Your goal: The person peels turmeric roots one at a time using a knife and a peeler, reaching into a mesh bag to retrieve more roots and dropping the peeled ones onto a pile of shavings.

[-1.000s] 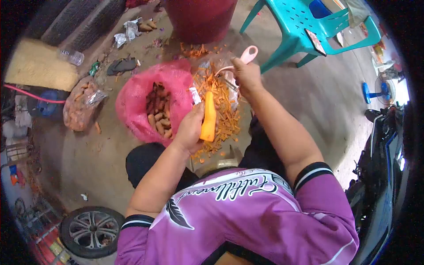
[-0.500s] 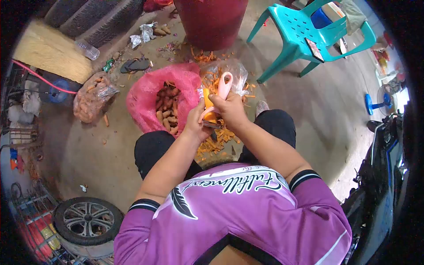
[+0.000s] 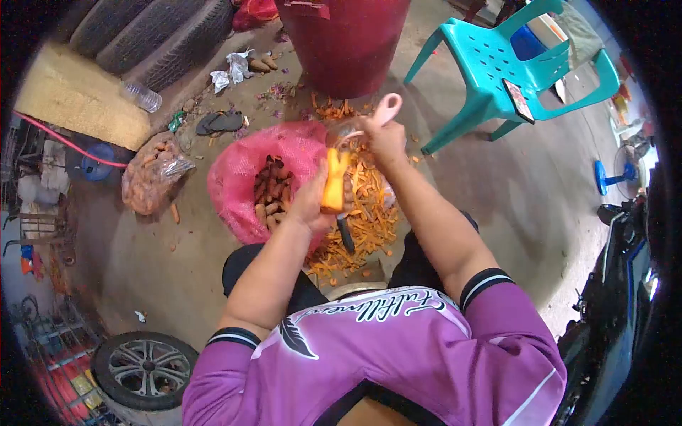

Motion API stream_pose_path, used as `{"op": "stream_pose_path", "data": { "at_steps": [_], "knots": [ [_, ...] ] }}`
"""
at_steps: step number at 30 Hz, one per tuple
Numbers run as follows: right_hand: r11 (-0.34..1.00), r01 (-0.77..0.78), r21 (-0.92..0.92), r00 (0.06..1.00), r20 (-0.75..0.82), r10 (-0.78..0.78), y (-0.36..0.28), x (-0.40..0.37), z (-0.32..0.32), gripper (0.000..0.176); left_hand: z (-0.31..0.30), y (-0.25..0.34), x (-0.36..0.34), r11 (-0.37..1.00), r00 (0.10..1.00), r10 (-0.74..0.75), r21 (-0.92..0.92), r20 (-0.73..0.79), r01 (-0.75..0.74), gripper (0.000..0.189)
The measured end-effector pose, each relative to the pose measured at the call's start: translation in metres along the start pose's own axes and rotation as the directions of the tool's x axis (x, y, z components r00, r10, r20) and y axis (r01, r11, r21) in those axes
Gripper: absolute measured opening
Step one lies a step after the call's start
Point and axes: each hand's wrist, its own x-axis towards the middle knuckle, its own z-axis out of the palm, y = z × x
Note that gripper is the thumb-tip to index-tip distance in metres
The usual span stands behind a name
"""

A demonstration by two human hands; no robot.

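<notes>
My left hand (image 3: 310,201) grips a peeled, bright orange sweet potato (image 3: 333,186), its far end blurred. Above and right of it, my right hand (image 3: 388,145) is closed round a pink peeler (image 3: 387,109) with a looped handle. The peeler's head is smeared by motion, close to the far end of the sweet potato. Below my hands lies a heap of orange peelings (image 3: 369,206) between my knees. A dark knife handle (image 3: 346,236) shows over the heap. On the left, a pink mesh bag (image 3: 231,167) stands open with unpeeled, brown-skinned sweet potatoes (image 3: 273,184) in it.
A dark red tub (image 3: 344,50) stands ahead. To its right is a green plastic chair (image 3: 483,67) with a phone-like flat object on it. At left are a clear bag of roots (image 3: 153,174), a sandal (image 3: 219,123) and a wheel (image 3: 145,366). A motorbike (image 3: 611,298) stands at right.
My right hand has moved the peeler up and away from my left hand, uncovering more of the sweet potato. The view has shifted slightly, showing more of the peelings heap.
</notes>
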Motion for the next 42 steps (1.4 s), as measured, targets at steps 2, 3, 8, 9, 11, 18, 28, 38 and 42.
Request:
{"op": "stream_pose_path", "data": {
  "at_steps": [2, 3, 8, 9, 11, 18, 28, 38, 42],
  "knots": [
    [0.975, -0.196, 0.104, 0.979, -0.029, 0.200, 0.037, 0.033, -0.018, 0.020, 0.000, -0.007, 0.001, 0.997, 1.000, -0.022, 0.072, 0.011, 0.022, 0.043],
    [0.945, -0.251, 0.210, 0.965, -0.017, 0.260, 0.025, 0.032, -0.020, 0.020, -0.003, -0.006, 0.005, 0.997, 1.000, -0.029, 0.073, -0.006, 0.030, 0.042],
    [0.941, -0.310, 0.137, 0.946, 0.145, 0.290, -0.018, 0.001, -0.001, 0.024, -0.023, 0.005, 0.025, 0.996, 0.979, 0.049, 0.082, -0.198, -0.034, 0.044],
    [0.951, -0.301, 0.076, 0.939, 0.198, 0.282, -0.011, -0.005, 0.003, 0.023, -0.025, 0.006, 0.028, 0.998, 0.978, 0.054, 0.055, -0.204, -0.044, 0.044],
    [0.943, -0.331, 0.038, 0.898, 0.320, 0.302, -0.021, -0.028, 0.011, 0.022, -0.025, 0.006, 0.031, 0.998, 0.974, 0.059, 0.000, -0.219, -0.061, 0.044],
    [0.980, -0.152, -0.126, 0.914, 0.361, 0.188, 0.010, -0.013, 0.022, 0.021, -0.021, 0.005, 0.039, 0.994, 0.983, 0.052, -0.088, -0.178, -0.068, 0.039],
    [0.950, -0.309, 0.052, 0.946, 0.118, 0.301, 0.005, 0.028, 0.012, 0.023, -0.035, 0.000, 0.035, 0.981, 0.979, 0.109, 0.177, -0.171, -0.078, 0.039],
    [0.925, -0.257, 0.281, 0.964, 0.013, 0.265, 0.035, 0.040, 0.011, 0.022, -0.017, 0.005, 0.023, 0.982, 0.990, 0.049, 0.187, -0.130, -0.024, 0.043],
    [0.951, -0.304, -0.046, 0.916, 0.258, 0.306, -0.017, -0.012, 0.019, 0.024, -0.028, 0.008, 0.029, 0.994, 0.976, 0.088, 0.087, -0.198, -0.072, 0.042]
  ]
}}
